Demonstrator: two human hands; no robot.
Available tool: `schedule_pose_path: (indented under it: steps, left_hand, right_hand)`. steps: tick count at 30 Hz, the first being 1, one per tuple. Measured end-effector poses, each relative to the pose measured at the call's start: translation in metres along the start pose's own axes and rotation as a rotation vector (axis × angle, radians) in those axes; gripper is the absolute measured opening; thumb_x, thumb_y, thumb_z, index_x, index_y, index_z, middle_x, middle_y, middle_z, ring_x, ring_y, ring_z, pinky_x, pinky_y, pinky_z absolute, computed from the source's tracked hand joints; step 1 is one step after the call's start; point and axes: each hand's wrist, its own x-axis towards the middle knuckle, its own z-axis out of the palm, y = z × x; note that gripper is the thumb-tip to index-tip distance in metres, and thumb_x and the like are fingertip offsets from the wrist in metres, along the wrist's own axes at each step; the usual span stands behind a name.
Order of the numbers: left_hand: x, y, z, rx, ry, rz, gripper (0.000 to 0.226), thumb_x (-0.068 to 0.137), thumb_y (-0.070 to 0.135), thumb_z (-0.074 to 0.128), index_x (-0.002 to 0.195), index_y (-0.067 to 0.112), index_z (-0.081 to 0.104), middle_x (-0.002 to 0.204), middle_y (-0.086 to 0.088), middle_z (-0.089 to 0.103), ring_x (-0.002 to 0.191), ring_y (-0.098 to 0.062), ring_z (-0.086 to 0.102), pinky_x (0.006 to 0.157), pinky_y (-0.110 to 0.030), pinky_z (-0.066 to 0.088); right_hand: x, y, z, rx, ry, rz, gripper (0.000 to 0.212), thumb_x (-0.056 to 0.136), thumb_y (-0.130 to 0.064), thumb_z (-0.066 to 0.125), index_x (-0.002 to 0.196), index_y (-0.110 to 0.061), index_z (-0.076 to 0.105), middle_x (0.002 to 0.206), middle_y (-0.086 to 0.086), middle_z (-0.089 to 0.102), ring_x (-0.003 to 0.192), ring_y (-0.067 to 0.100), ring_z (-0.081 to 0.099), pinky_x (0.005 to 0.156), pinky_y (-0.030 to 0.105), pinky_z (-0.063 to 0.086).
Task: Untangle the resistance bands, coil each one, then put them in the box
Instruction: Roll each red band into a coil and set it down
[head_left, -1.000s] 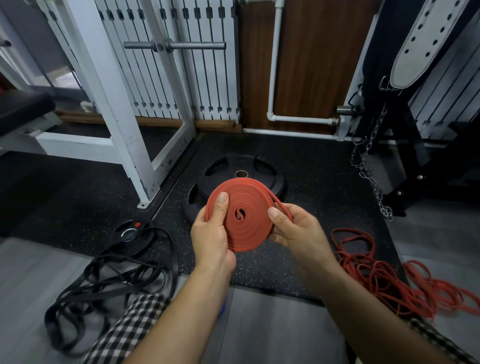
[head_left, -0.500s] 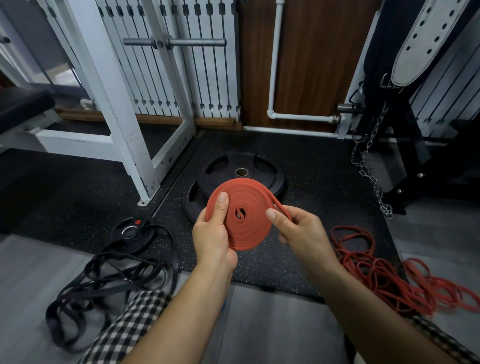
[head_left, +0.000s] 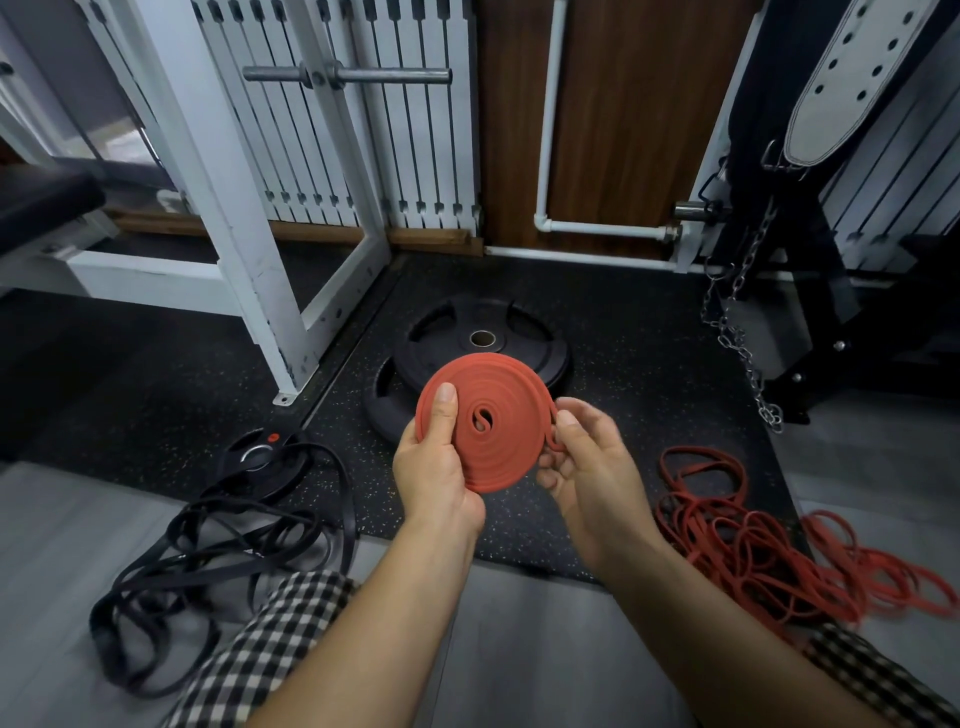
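Red coiled band (head_left: 488, 423) is held upright between both hands, flat face toward the camera. Left hand (head_left: 434, 475) clamps its left rim, thumb pressed across the face. Right hand (head_left: 589, 467) sits just right of the coil, fingers loosely curled, pinching the loose tail end at the right rim. Judged: the tail is the right hand's to tuck. No box is in view
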Motion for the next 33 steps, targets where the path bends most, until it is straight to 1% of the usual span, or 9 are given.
schedule_pose_path:
  steps: [4,9,14,17,19,22,25,29,33]
  left_hand:
    - [0.000,-0.005,0.001,-0.012,0.027,-0.015,0.009,0.083,0.027,0.067,0.080,0.021,0.060,0.086,-0.003,0.065,0.081,-0.020,0.062,0.086,-0.047,0.052]
    - [-0.002,-0.019,-0.001,-0.070,0.066,-0.086,0.013,0.084,0.029,0.064,0.089,0.018,0.058,0.087,-0.005,0.063,0.077,-0.020,0.061,0.084,-0.048,0.052]
    - [-0.008,-0.065,-0.013,0.004,0.068,-0.221,0.034,0.091,0.044,0.050,0.115,0.019,0.053,0.100,-0.008,0.063,0.084,-0.023,0.061,0.088,-0.044,0.050]
    - [-0.002,-0.098,-0.022,-0.050,0.108,-0.396,0.045,0.093,0.054,0.037,0.113,0.018,0.055,0.088,-0.005,0.064,0.077,-0.022,0.060,0.080,-0.039,0.049]
    - [0.001,-0.118,-0.028,-0.101,0.162,-0.486,0.038,0.095,0.051,0.035,0.108,0.019,0.052,0.088,-0.007,0.061,0.073,-0.022,0.058,0.070,-0.038,0.049]
    - [0.014,-0.151,-0.049,-0.001,0.229,-0.551,0.033,0.097,0.046,0.035,0.111,0.020,0.050,0.086,-0.006,0.059,0.070,-0.018,0.054,0.055,-0.028,0.041]
    - [0.039,-0.186,-0.080,0.147,0.321,-0.593,0.039,0.097,0.043,0.036,0.119,0.014,0.051,0.079,-0.003,0.056,0.065,-0.015,0.046,0.052,-0.025,0.030]
    - [0.067,-0.227,-0.116,0.078,0.484,-0.632,0.038,0.099,0.033,0.038,0.127,0.008,0.046,0.080,-0.009,0.053,0.065,-0.019,0.046,0.052,-0.027,0.031]
    - [0.099,-0.269,-0.143,0.046,0.617,-0.575,0.036,0.100,0.024,0.036,0.134,0.011,0.039,0.114,-0.017,0.052,0.074,-0.023,0.049,0.055,-0.029,0.035]
  right_hand:
    - [-0.003,0.006,-0.003,-0.120,0.064,-0.092,0.007,0.096,-0.020,0.045,0.095,-0.021,0.052,0.082,0.000,0.057,0.065,0.008,0.053,0.058,0.021,0.043]
    - [-0.013,0.024,0.000,-0.138,0.051,-0.090,0.023,0.092,-0.009,0.053,0.105,-0.028,0.048,0.105,0.003,0.061,0.096,0.016,0.064,0.074,0.029,0.057]
    - [-0.001,0.039,-0.031,-0.198,0.138,0.029,0.024,0.092,-0.003,0.051,0.098,-0.026,0.048,0.101,0.001,0.057,0.090,0.015,0.060,0.073,0.031,0.056]
    - [0.017,0.056,-0.058,-0.222,0.143,0.158,0.021,0.092,0.000,0.050,0.106,-0.015,0.047,0.104,0.003,0.056,0.094,0.021,0.059,0.059,0.024,0.055]
    - [0.029,0.073,-0.075,-0.262,0.145,0.217,0.021,0.091,0.002,0.050,0.104,-0.014,0.048,0.107,0.006,0.055,0.093,0.023,0.057,0.058,0.027,0.053]
    - [0.041,0.111,-0.101,-0.259,0.138,0.305,0.022,0.090,0.004,0.050,0.094,-0.018,0.051,0.099,0.003,0.054,0.082,0.018,0.056,0.056,0.031,0.054]
    - [0.051,0.160,-0.119,-0.251,0.136,0.406,0.024,0.089,0.005,0.050,0.095,-0.017,0.053,0.097,0.002,0.055,0.084,0.019,0.055,0.063,0.034,0.052]
    - [0.069,0.230,-0.129,-0.338,0.130,0.520,0.024,0.090,0.005,0.049,0.100,-0.016,0.054,0.091,0.005,0.054,0.079,0.018,0.054,0.053,0.027,0.051]
    - [0.095,0.291,-0.135,-0.376,0.089,0.568,0.029,0.089,0.007,0.047,0.107,-0.015,0.056,0.087,0.006,0.056,0.071,0.014,0.053,0.052,0.020,0.049]
